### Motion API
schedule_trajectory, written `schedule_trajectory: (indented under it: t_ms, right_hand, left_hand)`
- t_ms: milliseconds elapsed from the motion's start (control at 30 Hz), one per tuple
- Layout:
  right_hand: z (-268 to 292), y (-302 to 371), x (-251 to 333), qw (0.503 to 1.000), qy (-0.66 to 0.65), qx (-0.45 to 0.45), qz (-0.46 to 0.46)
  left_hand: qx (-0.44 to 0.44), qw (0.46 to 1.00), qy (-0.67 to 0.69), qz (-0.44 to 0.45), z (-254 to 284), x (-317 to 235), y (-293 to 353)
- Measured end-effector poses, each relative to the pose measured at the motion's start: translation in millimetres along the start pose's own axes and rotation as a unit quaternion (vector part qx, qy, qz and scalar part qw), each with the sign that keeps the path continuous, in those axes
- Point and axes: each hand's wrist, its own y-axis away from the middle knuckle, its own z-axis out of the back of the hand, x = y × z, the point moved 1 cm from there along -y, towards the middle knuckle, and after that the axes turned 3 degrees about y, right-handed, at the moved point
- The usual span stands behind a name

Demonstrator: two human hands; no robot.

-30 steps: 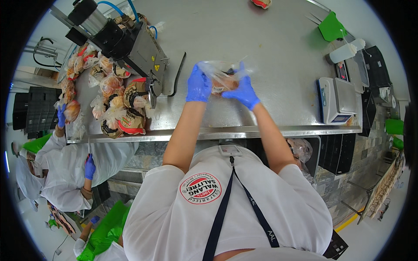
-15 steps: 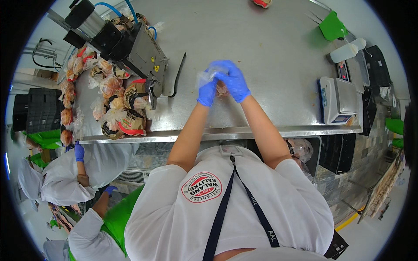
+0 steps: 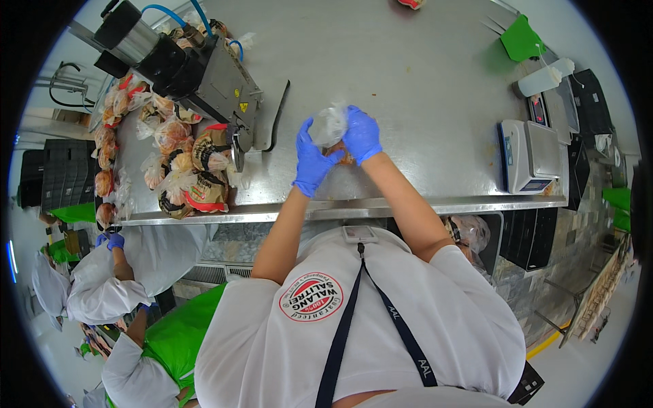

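Note:
A clear plastic bag [image 3: 331, 124] with something orange-brown in its lower part is between my hands over the steel table. My right hand [image 3: 362, 134], in a blue glove, grips the bag's right side with the fingers curled round it. At the bag's left is my left hand [image 3: 313, 160], also blue-gloved, with its fingers spread and the thumb pointing to the contents. Whether the left thumb touches the bag I cannot tell. My right hand hides part of the bag.
A clipping machine [image 3: 211, 88] with blue hoses stands left on the steel table [image 3: 422, 115]. Several bagged, orange-brown items [image 3: 173, 136] are heaped beside it. To the right are a scale [image 3: 530, 156], white bottles [image 3: 542, 79] and a green scoop [image 3: 522, 39]. Co-workers [image 3: 102, 279] stand at left.
My hands were together around the bag's gathered top. The left has moved down and left and spread its fingers; the right stays at the bag, whose top now puffs upward.

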Motion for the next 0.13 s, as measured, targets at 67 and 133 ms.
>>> schedule_trajectory:
  t_ms: [67,133]
  right_hand:
    - [-13,8,22,0.998,0.032,0.001,0.057]
    - [-19,18,34,0.982,0.106,-0.008,0.154]
  left_hand:
    - [0.027,1.0,-0.014,-0.006,-5,18,6]
    - [0.032,0.994,0.069,0.073,-13,29,6]
